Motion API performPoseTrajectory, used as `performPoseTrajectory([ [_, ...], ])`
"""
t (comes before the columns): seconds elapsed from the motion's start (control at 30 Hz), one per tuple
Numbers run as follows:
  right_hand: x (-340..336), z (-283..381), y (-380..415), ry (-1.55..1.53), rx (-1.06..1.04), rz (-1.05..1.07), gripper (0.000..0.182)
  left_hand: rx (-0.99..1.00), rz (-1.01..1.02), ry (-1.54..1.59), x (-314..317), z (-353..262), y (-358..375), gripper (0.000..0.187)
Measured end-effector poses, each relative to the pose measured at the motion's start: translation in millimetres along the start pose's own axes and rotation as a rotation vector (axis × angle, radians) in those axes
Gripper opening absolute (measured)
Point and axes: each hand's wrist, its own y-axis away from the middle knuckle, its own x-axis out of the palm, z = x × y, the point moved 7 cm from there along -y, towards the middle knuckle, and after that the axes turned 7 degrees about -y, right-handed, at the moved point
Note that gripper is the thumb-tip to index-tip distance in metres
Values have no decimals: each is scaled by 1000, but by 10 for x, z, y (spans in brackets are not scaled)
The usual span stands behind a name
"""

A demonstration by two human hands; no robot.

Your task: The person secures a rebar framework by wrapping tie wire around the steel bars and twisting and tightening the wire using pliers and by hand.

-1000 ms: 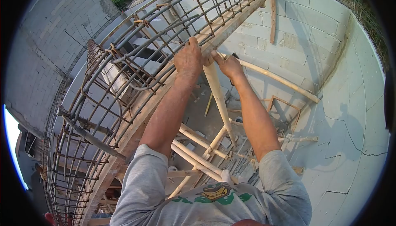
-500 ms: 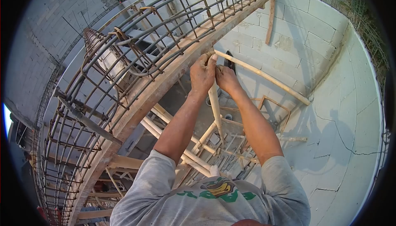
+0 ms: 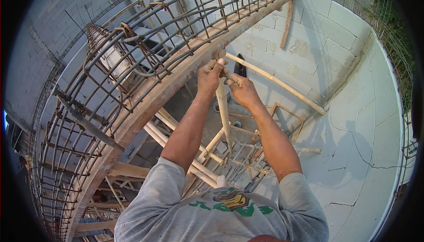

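Both my hands are raised beside the wooden formwork board (image 3: 176, 68), near the top of an upright pole (image 3: 223, 109). My left hand (image 3: 211, 76) has its fingers closed, the thumb pressed against them; what they pinch is too small to name. Just right of it, my right hand (image 3: 240, 88) is closed too, its fingertips close to the left ones. A small dark piece seems to lie between the hands, but I cannot make it out. Behind my right hand stands a dark object (image 3: 240, 66).
A rebar cage (image 3: 185, 19) runs along the board. A slanting pole (image 3: 278, 82) reaches toward the block wall (image 3: 304, 43) on the right. Far below are crossed poles, wood scraps and a bucket (image 3: 237, 124). Part of a person (image 3: 99, 196) shows at lower left.
My hands have shifted slightly left and down in view. My right hand has turned and its fingers have moved a little apart from my left hand. The whole view has shifted slightly.
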Motion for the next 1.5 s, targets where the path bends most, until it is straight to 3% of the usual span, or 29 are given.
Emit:
performPoseTrajectory([
  [0.13,-9,96,175,-115,31,220,27,-199,30,206,-26,123,147,33],
  [0.23,-60,64,240,-396,119,216,28,-189,101,474,45,63,212,31],
  [0.33,-6,100,219,-342,60,171,26,-134,207,623,74,-20,157,31],
  [0.4,9,270,219,-251,-86,45,25,-150,287,696,53,-12,85,32],
  [0.43,-12,343,225,-206,-159,-22,24,-180,208,606,16,50,57,33],
  [0.5,-84,235,103,-180,-94,-74,23,-235,52,425,-37,-13,54,37],
  [0.6,-232,-71,-229,-247,-56,-180,23,-247,42,19,-91,-171,53,44],
  [0.7,-303,-193,-489,-316,-82,-256,24,-152,-18,-217,-175,-354,46,46],
  [0.83,-308,-115,-644,-376,-42,-270,25,240,-241,-422,-259,-925,43,45],
  [0.93,-258,-89,-822,-350,-62,-281,25,303,-363,-613,-231,-1125,18,53],
  [1.07,-176,3,-1051,-386,-81,-211,25,79,-340,-207,-227,-996,-215,64],
  [1.1,-145,15,-1102,-402,-103,-183,25,-26,-335,-260,-185,-1086,-203,56],
  [1.2,-72,116,-1181,-446,-69,-118,28,-284,-173,-35,-56,-1030,-377,44],
  [1.23,-59,162,-1180,-499,-48,-85,26,-277,-185,-54,-7,-1071,-391,35],
  [1.33,5,166,-1093,-636,30,11,24,-269,-287,-111,-74,-1024,-586,35],
  [1.4,56,126,-1137,-678,48,42,23,-238,-355,-251,-310,-603,-1016,34],
  [1.47,84,87,-1199,-676,68,56,21,-213,-547,-250,-318,-458,-1137,32],
  [1.5,75,63,-1214,-673,96,55,20,-263,-496,-193,-286,-424,-1157,32],
])
